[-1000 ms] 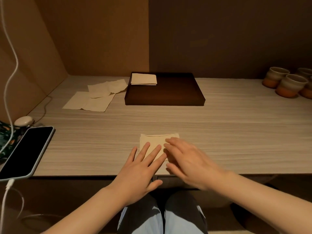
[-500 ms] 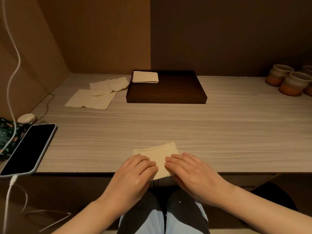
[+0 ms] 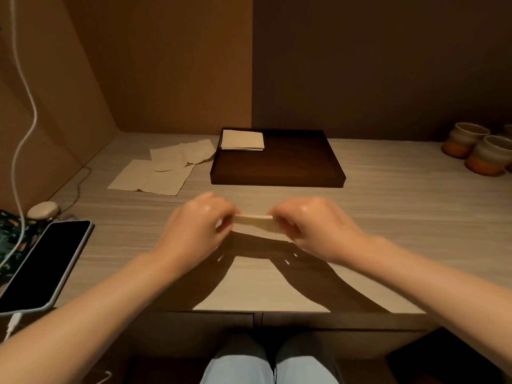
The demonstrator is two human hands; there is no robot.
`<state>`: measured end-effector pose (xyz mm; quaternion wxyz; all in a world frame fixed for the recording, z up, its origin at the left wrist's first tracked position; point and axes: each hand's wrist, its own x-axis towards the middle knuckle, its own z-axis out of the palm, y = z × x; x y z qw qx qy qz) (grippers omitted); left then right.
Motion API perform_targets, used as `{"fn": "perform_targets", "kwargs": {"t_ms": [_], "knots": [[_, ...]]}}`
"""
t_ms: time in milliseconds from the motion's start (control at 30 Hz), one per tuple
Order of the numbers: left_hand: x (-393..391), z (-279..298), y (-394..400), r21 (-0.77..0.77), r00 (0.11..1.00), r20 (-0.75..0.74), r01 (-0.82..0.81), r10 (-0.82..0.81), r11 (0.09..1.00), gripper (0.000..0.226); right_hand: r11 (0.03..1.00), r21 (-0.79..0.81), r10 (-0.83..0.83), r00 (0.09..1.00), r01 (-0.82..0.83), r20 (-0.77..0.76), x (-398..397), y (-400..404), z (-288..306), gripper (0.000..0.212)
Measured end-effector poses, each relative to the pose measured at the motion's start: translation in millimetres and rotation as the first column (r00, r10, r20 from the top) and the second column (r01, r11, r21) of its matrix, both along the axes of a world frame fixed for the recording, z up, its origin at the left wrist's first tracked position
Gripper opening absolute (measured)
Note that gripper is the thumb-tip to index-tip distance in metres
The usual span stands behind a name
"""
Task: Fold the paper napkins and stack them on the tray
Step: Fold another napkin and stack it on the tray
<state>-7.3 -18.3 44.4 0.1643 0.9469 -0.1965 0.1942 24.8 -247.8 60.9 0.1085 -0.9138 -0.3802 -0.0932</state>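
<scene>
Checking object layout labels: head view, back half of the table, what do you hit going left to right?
earbud case → unfolded napkins → folded napkin stack in the tray's far-left corner → tray → cups at the right edge.

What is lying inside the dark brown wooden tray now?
Inside the dark brown wooden tray, a small stack of folded cream paper napkins sits in the far left corner. The remaining tray floor is bare. How many napkins the stack holds cannot be counted.
</scene>
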Motion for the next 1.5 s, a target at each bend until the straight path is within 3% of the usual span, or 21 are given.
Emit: {"fn": "perform_targets", "kwargs": {"t_ms": [100, 333, 667, 800, 900, 1000, 1233, 1400, 1500], "knots": [[42, 20, 5, -0.062, 0.995, -0.034, -0.098, 0.096, 0.993, 0.022, 0.992, 0.078, -0.099, 0.995, 0.098, 0.012, 34, 13, 27, 0.019], [139, 49, 13, -0.111, 0.97, -0.148, -0.21, 0.193, 0.971, 0.022, 0.929, 0.312, -0.101, 0.948, 0.199, -0.303, 143, 40, 53, 0.025], [260, 41, 29, -0.242, 0.96, -0.063, -0.278, 0.271, 0.93, 0.027, 0.917, 0.323, -0.172, 0.964, 0.232, -0.203, 254, 59, 43, 0.029], [292, 10, 39, -0.1, 0.978, -0.074, -0.201, 0.194, 0.975, 0.032, 0.959, 0.205, -0.19, 0.98, 0.197, -0.052, 285, 61, 3, 0.027], [311, -13, 42, 0.091, 0.966, -0.168, -0.184, 0.197, 0.979, 0.028, 0.978, 0.113, -0.173, 0.983, 0.178, -0.054, 303, 64, -27, 0.018], [325, -30, 43, 0.197, 0.946, -0.238, -0.174, 0.219, 0.965, 0.02, 0.989, 0.043, -0.143, 0.99, 0.142, 0.012, 318, 68, -53, 0.03], [341, -46, 47, 0.332, 0.935, -0.256, -0.153, 0.245, 0.931, 0.014, 0.991, 0.017, -0.13, 0.992, 0.13, 0.005, 333, 75, -79, 0.032], [340, -46, 45, 0.419, 0.938, -0.25, -0.118, 0.24, 0.9, 0.01, 0.99, -0.016, -0.142, 0.99, 0.141, -0.027, 336, 76, -86, 0.019], [339, -46, 44, 0.492, 0.938, -0.239, -0.105, 0.249, 0.864, 0.023, 0.987, -0.05, -0.156, 0.986, 0.153, -0.061, 334, 76, -86, 0.013]]}}
